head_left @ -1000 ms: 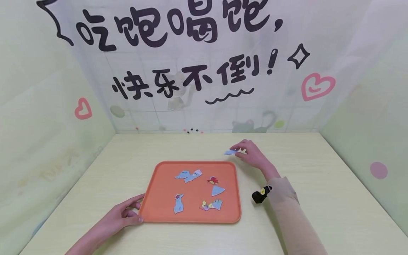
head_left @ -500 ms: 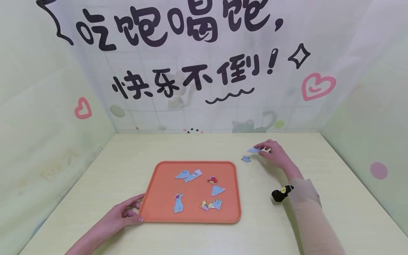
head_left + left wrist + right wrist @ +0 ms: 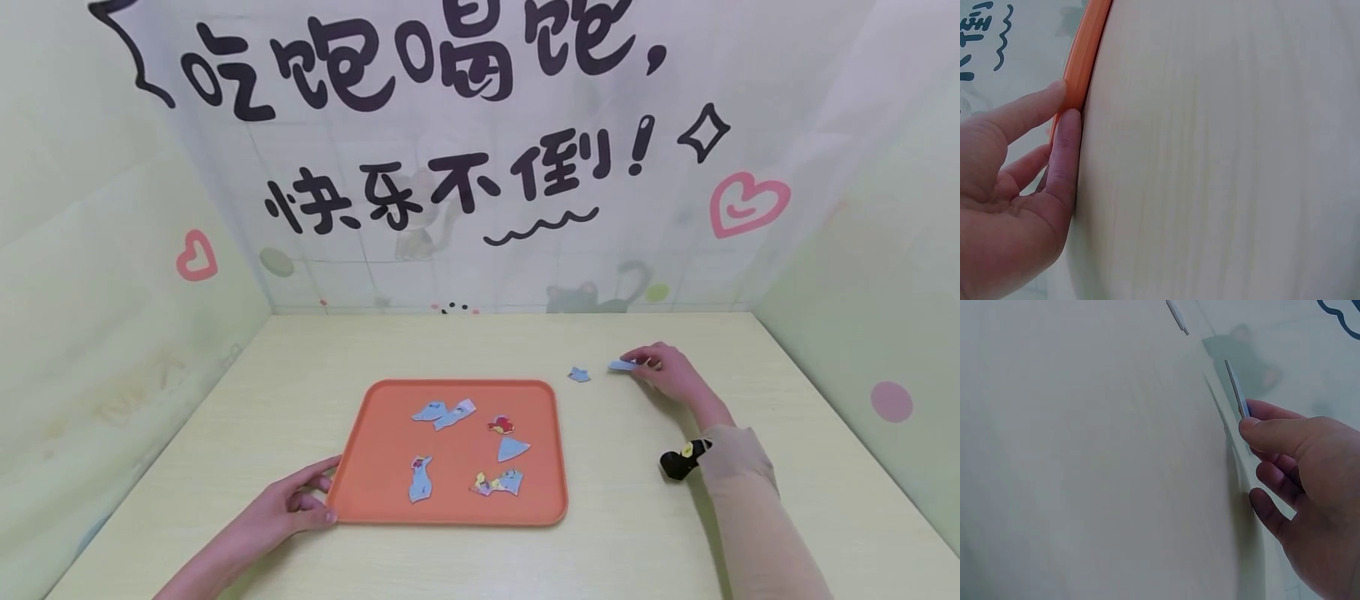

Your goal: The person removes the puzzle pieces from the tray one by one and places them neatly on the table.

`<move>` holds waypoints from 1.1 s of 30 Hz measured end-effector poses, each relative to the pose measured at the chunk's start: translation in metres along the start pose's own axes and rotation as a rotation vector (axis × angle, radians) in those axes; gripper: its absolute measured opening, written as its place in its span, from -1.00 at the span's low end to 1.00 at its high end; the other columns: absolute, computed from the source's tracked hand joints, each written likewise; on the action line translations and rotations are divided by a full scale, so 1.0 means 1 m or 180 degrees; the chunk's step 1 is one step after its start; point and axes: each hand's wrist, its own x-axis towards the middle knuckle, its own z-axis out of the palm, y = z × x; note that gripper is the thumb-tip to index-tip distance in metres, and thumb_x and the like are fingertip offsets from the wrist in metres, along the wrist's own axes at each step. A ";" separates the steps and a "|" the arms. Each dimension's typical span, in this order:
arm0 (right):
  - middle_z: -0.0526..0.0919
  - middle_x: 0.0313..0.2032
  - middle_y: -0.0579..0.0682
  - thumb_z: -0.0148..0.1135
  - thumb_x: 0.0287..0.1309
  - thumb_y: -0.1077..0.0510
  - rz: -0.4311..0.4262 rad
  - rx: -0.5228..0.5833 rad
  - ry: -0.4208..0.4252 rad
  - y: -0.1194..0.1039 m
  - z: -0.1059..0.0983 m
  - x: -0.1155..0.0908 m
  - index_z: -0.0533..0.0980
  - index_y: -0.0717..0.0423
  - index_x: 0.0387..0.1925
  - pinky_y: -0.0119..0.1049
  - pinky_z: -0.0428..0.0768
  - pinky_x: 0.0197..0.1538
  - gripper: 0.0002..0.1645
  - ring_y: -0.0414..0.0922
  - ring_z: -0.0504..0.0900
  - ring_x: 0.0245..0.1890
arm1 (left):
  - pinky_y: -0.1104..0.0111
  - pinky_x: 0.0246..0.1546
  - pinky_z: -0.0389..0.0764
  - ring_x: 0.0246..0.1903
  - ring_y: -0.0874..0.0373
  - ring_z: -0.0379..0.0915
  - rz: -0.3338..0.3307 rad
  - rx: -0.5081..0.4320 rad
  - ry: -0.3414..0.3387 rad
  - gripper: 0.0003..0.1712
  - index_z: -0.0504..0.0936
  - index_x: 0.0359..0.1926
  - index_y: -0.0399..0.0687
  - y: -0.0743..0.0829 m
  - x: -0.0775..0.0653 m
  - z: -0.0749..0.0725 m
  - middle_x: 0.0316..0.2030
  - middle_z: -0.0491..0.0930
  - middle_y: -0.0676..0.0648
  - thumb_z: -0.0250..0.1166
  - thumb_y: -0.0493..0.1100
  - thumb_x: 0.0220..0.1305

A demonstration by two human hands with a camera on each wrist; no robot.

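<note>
My right hand [image 3: 672, 375] pinches a light-blue puzzle piece [image 3: 621, 366] between thumb and fingers, low over the table right of the tray. In the right wrist view that thin piece [image 3: 1235, 386] shows edge-on. Just left of it another small blue puzzle piece [image 3: 578, 374] lies on the table. At the left, my left hand [image 3: 281, 515] grips the near left corner of the orange tray [image 3: 375, 475], thumb at the corner and fingers along the side. Several flat printed puzzle pieces, among them a blue triangular piece [image 3: 513, 450] and a red-and-yellow piece [image 3: 501, 425], lie on the tray.
The pale wooden table [image 3: 450, 567] is bounded by a back wall [image 3: 480, 275] printed with large black lettering, and by light side walls. A black wrist device [image 3: 681, 464] sits under the right sleeve [image 3: 757, 508].
My right hand has moved right, away from the tray, with the blue piece, then lowered toward the table. The smaller blue piece has come into sight on the table. My left hand stays still.
</note>
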 end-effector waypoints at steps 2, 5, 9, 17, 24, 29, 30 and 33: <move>0.59 -0.05 0.26 0.20 0.31 0.24 0.0022 -0.0011 -0.0012 0.003 0.001 0.000 0.61 0.17 0.06 -0.04 0.47 0.02 -0.68 0.13 0.54 -0.07 | 0.51 -0.15 0.51 -0.22 0.26 0.60 0.0004 0.0008 -0.0002 -0.01 0.09 0.52 -0.21 0.000 0.000 0.000 0.12 0.43 -0.29 0.41 -0.10 0.19; 0.60 -0.05 0.26 0.18 0.31 0.25 0.0045 -0.0036 -0.0037 0.007 0.001 -0.001 0.60 0.16 0.07 0.03 0.47 0.06 -0.68 0.13 0.54 -0.06 | 0.51 -0.15 0.52 -0.23 0.27 0.60 0.0035 0.0009 -0.0012 -0.02 0.08 0.52 -0.23 -0.001 0.000 0.000 0.12 0.43 -0.29 0.40 -0.12 0.21; 0.60 0.01 0.28 0.17 0.32 0.25 0.0085 -0.0043 -0.0089 0.009 0.002 -0.002 0.60 0.15 0.08 0.14 0.44 0.16 -0.68 0.18 0.54 0.02 | 0.50 -0.16 0.53 -0.24 0.29 0.58 0.0074 -0.0004 -0.0018 -0.02 0.07 0.52 -0.26 -0.003 0.000 0.000 0.11 0.43 -0.29 0.40 -0.15 0.21; 0.62 0.01 0.26 0.18 0.33 0.23 0.0061 -0.0044 -0.0223 0.008 -0.001 -0.001 0.60 0.13 0.08 0.04 0.47 0.09 -0.68 0.12 0.54 -0.04 | 0.50 -0.16 0.52 -0.25 0.29 0.57 0.0077 -0.0035 -0.0016 -0.02 0.06 0.51 -0.27 0.000 -0.002 0.001 0.11 0.42 -0.30 0.40 -0.15 0.21; 0.61 0.00 0.24 0.19 0.32 0.23 0.0061 0.0036 -0.0331 0.010 -0.004 -0.003 0.61 0.14 0.09 -0.14 0.45 0.03 -0.67 0.05 0.50 -0.08 | 0.49 -0.16 0.52 -0.25 0.29 0.56 0.0063 -0.0024 0.0004 -0.01 0.07 0.52 -0.26 0.001 -0.002 0.002 0.11 0.41 -0.29 0.40 -0.15 0.20; 0.60 -0.01 0.21 0.19 0.32 0.21 0.0099 0.0045 -0.0362 0.011 -0.006 -0.007 0.61 0.11 0.10 -0.18 0.44 0.02 -0.66 0.02 0.48 -0.09 | 0.48 -0.19 0.52 -0.26 0.30 0.54 0.0085 -0.0017 0.0008 0.00 0.06 0.51 -0.29 0.001 -0.001 0.002 0.10 0.41 -0.30 0.41 -0.17 0.19; 0.60 -0.01 0.21 0.19 0.32 0.21 0.0095 0.0052 -0.0371 0.011 -0.006 -0.007 0.61 0.11 0.10 -0.19 0.44 0.01 -0.66 0.02 0.48 -0.09 | 0.49 -0.19 0.52 -0.26 0.30 0.54 0.0068 -0.0025 0.0013 0.00 0.06 0.51 -0.27 0.001 -0.001 0.001 0.10 0.41 -0.29 0.41 -0.17 0.18; 0.59 -0.02 0.21 0.19 0.32 0.20 0.0078 0.0084 -0.0387 0.010 -0.007 -0.007 0.60 0.13 0.10 -0.22 0.44 -0.01 -0.66 0.00 0.48 -0.11 | 0.49 -0.19 0.52 -0.26 0.30 0.54 0.0089 -0.0016 0.0010 -0.01 0.06 0.51 -0.28 0.001 -0.001 0.001 0.09 0.41 -0.30 0.41 -0.18 0.19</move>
